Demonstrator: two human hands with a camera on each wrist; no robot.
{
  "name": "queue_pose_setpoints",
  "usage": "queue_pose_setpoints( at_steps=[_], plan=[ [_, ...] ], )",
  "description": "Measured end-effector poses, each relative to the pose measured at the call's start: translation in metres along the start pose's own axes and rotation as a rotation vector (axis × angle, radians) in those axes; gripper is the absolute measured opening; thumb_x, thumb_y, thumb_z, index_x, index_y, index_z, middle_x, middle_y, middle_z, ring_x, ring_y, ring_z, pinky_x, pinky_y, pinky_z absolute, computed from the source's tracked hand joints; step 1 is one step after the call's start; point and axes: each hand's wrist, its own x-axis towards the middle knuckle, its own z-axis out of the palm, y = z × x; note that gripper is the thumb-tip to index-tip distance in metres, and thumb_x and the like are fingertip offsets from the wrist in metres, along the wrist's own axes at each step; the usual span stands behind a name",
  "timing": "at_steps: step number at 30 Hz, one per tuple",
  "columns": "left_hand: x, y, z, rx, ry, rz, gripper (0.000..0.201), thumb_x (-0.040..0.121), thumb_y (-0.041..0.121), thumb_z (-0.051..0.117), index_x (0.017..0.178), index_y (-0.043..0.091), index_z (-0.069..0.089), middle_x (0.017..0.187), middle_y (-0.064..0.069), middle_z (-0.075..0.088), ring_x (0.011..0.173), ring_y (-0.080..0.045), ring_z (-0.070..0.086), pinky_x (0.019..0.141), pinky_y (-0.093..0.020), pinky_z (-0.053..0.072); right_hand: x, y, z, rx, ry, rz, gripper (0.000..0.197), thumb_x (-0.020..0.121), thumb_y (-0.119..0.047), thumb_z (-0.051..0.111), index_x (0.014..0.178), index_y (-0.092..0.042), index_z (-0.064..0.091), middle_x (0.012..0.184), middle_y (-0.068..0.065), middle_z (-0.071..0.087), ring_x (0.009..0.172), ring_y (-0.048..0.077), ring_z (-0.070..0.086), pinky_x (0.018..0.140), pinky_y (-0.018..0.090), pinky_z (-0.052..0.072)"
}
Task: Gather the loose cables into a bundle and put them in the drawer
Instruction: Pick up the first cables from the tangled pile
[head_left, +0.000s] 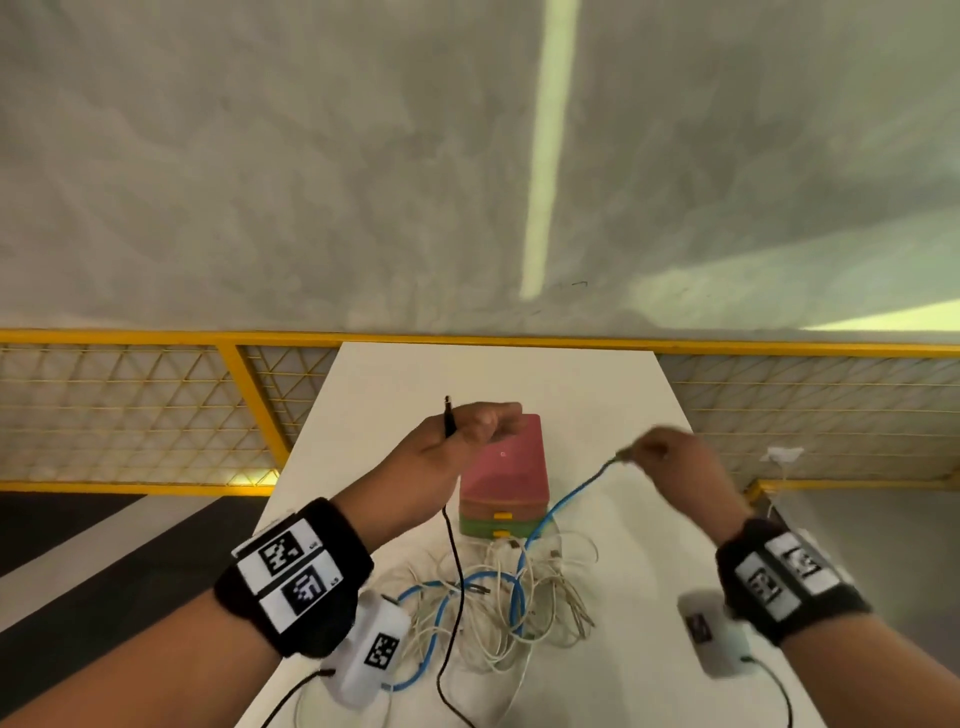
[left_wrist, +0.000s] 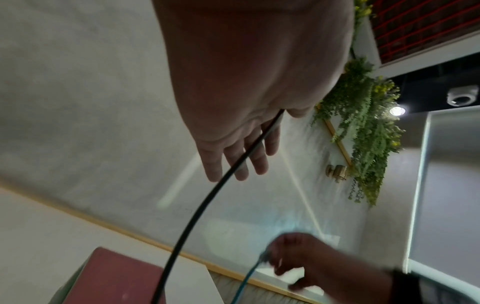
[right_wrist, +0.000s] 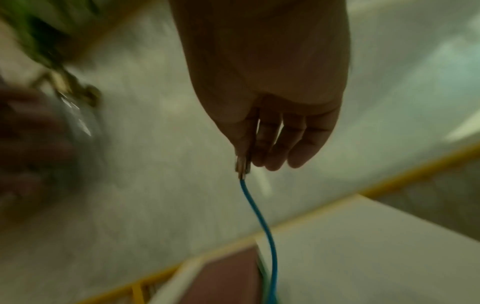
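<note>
Above the drawer box (head_left: 503, 475), my left hand (head_left: 470, 426) grips the black cable (head_left: 457, 571) and my right hand (head_left: 662, 449) pinches the blue cable's (head_left: 563, 501) plug; the white cables (head_left: 524, 613) lie tangled before it, unbundled, drawers apparently shut.

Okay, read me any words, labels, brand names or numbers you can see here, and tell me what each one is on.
No readable words, brands or numbers in any view.
Left wristband: black-and-white square code markers, patterns only; a tiny mark beside them is too small to read.
Right wristband: the same kind of markers, blurred.
White left wrist unit: one code marker, no text.
Drawer box: a small pale mark on its red top, too small to read.
</note>
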Motion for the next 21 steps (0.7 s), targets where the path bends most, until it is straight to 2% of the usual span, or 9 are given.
queue_pose_setpoints(
  at_steps=[3, 4, 6, 8, 11, 13, 17, 18, 21],
  plan=[
    [0.021, 0.016, 0.002, 0.151, -0.007, 0.025, 0.04, 0.103, 0.04, 0.039, 0.137, 0.021, 0.052, 0.139, 0.005, 0.057, 0.126, 0.0, 0.05, 0.101, -0.007, 0.035, 0.011, -0.075, -0.059, 0.238, -0.022, -0.17, 0.008, 0.086, -0.01, 0.066, 0.086, -0.017, 0.071, 0.075, 0.005, 0.07, 0.067, 0.014, 0.061, 0.061, 0.032, 0.049],
    [0.028, 0.022, 0.003, 0.186, -0.025, 0.031, 0.042, 0.099, 0.048, 0.042, 0.133, 0.024, 0.052, 0.138, 0.006, 0.055, 0.124, -0.003, 0.049, 0.103, -0.014, 0.035, 0.009, -0.099, -0.074, 0.299, -0.062, -0.218, 0.01, 0.086, -0.008, 0.066, 0.087, -0.016, 0.071, 0.077, 0.006, 0.071, 0.067, 0.014, 0.062, 0.059, 0.032, 0.051],
    [0.04, 0.03, 0.006, 0.276, -0.086, 0.057, 0.046, 0.087, 0.065, 0.04, 0.114, 0.029, 0.05, 0.117, 0.004, 0.052, 0.106, -0.012, 0.048, 0.097, -0.034, 0.039, 0.0, -0.14, -0.092, 0.347, -0.125, -0.311, 0.011, 0.086, -0.009, 0.067, 0.089, -0.017, 0.073, 0.081, 0.007, 0.074, 0.07, 0.015, 0.065, 0.06, 0.032, 0.054],
    [0.046, 0.034, 0.01, 0.338, -0.121, 0.09, 0.055, 0.086, 0.065, 0.037, 0.107, 0.016, 0.054, 0.106, 0.0, 0.052, 0.095, -0.017, 0.049, 0.095, -0.048, 0.044, -0.011, -0.167, -0.095, 0.373, -0.185, -0.375, 0.011, 0.086, -0.011, 0.069, 0.092, -0.017, 0.074, 0.082, 0.007, 0.074, 0.07, 0.013, 0.065, 0.059, 0.028, 0.053],
    [0.05, 0.03, 0.013, 0.227, -0.076, 0.073, 0.046, 0.09, 0.052, 0.045, 0.112, 0.017, 0.063, 0.116, -0.005, 0.069, 0.113, -0.02, 0.063, 0.107, -0.044, 0.043, -0.022, -0.187, -0.089, 0.461, -0.244, -0.411, 0.011, 0.087, -0.01, 0.068, 0.092, -0.016, 0.074, 0.076, 0.007, 0.073, 0.064, 0.01, 0.064, 0.057, 0.02, 0.049],
    [0.045, 0.028, 0.013, 0.075, -0.05, 0.051, 0.031, 0.097, 0.038, 0.049, 0.112, 0.017, 0.066, 0.112, -0.006, 0.073, 0.11, -0.018, 0.067, 0.105, -0.039, 0.046, -0.026, -0.188, -0.082, 0.556, -0.206, -0.398, 0.011, 0.087, -0.009, 0.067, 0.092, -0.015, 0.074, 0.077, 0.003, 0.073, 0.066, 0.01, 0.065, 0.058, 0.023, 0.053],
    [0.038, 0.025, 0.003, -0.113, 0.135, 0.05, 0.034, 0.105, 0.023, 0.041, 0.108, 0.001, 0.066, 0.098, -0.018, 0.073, 0.092, -0.022, 0.072, 0.093, -0.032, 0.054, -0.039, -0.159, -0.043, 0.763, -0.086, -0.109, 0.016, 0.089, -0.01, 0.061, 0.073, -0.008, 0.066, 0.068, 0.01, 0.064, 0.064, 0.021, 0.057, 0.06, 0.037, 0.048],
    [0.035, 0.026, -0.001, -0.156, 0.178, 0.04, 0.035, 0.106, 0.024, 0.039, 0.105, 0.001, 0.066, 0.095, -0.018, 0.073, 0.09, -0.023, 0.072, 0.091, -0.032, 0.054, -0.047, -0.149, -0.027, 0.756, -0.177, -0.012, 0.02, 0.09, -0.011, 0.058, 0.072, -0.008, 0.065, 0.069, 0.011, 0.063, 0.064, 0.023, 0.056, 0.061, 0.038, 0.046],
    [0.027, 0.024, -0.008, -0.293, 0.212, 0.02, 0.04, 0.105, 0.028, 0.038, 0.099, 0.002, 0.067, 0.091, -0.021, 0.073, 0.092, -0.034, 0.072, 0.092, -0.041, 0.055, -0.072, -0.136, 0.025, 0.854, -0.658, 0.32, 0.033, 0.099, -0.029, 0.046, 0.085, -0.009, 0.068, 0.079, 0.012, 0.068, 0.065, 0.021, 0.059, 0.059, 0.031, 0.045]
  ],
)
